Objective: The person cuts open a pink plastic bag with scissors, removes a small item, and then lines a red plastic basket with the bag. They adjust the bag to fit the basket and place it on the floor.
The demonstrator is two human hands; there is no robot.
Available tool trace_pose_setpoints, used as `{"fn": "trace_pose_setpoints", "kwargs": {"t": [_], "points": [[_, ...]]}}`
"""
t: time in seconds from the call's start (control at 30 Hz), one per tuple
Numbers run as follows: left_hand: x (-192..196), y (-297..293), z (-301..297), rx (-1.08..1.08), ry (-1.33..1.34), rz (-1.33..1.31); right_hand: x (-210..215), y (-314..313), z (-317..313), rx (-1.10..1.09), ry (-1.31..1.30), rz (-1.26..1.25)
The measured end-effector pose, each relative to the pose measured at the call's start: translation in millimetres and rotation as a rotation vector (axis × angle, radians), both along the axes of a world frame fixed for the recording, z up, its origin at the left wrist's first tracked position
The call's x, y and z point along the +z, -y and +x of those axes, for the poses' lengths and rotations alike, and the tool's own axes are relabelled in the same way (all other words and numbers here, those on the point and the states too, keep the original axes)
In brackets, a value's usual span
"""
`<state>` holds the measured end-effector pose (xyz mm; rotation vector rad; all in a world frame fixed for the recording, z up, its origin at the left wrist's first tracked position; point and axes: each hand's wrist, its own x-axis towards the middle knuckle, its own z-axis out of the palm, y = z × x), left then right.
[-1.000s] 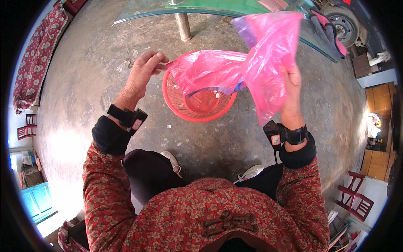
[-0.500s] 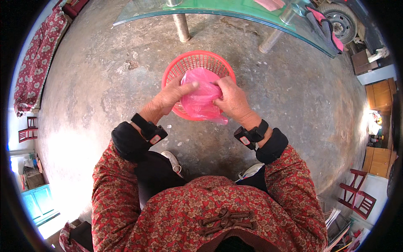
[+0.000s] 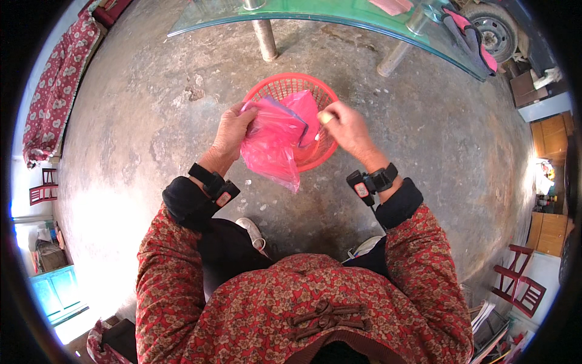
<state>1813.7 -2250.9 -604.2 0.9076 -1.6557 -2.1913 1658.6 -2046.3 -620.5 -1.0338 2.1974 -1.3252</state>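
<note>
Closest to me is my red floral padded jacket, its sleeves ending in black cuffs, with a black strap bearing a small box on each wrist. Beyond my knees sit my pale shoes.

Out ahead, my left hand pinches one side of a thin, glossy pink plastic bag between thumb and fingers. My right hand is well apart from it, fingers curled, blurred by the right rim; I cannot tell whether it grips a bit of film. The bag hangs crumpled over the left and near part of a round red plastic lattice basket, a loose corner drooping outside the near rim.

My judgement: with only the left grip sure, the film could fold over on itself or slip out of my fingers. That drooping corner could snag on the rim, and a hard tug might tear such thin plastic or tip the basket, which looks light.

The basket stands on a worn grey concrete floor; farther off is a greenish glass table on metal legs.
</note>
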Motion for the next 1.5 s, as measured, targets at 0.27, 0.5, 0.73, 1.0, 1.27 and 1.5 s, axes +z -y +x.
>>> {"fn": "trace_pose_setpoints", "kwargs": {"t": [0.27, 0.5, 0.73, 1.0, 1.27, 1.5], "points": [[27.1, -31.5, -3.1, -0.106, -0.21, 0.236, -13.5, 15.5, 41.8, 0.27, -0.097, 0.293], [26.6, -5.1, -0.8, 0.105, -0.321, 0.205, -33.2, 17.3, 35.0, 0.117, -0.095, 0.127], [-2.2, 35.7, 10.2, 0.444, -0.235, 0.27, -22.5, 4.0, -6.9, -0.271, -0.043, 0.076], [34.3, -26.1, -1.9, -0.024, -0.276, 0.381, -19.8, 36.6, 40.0, 0.064, -0.27, -0.222], [25.8, 26.9, 12.5, 0.201, -0.293, 0.255, -21.2, 29.3, 2.3, -0.126, 0.209, -0.223], [6.9, 30.6, 10.6, 0.105, -0.344, 0.393, 12.1, 25.5, 11.1, 0.074, 0.503, -0.059]]}}
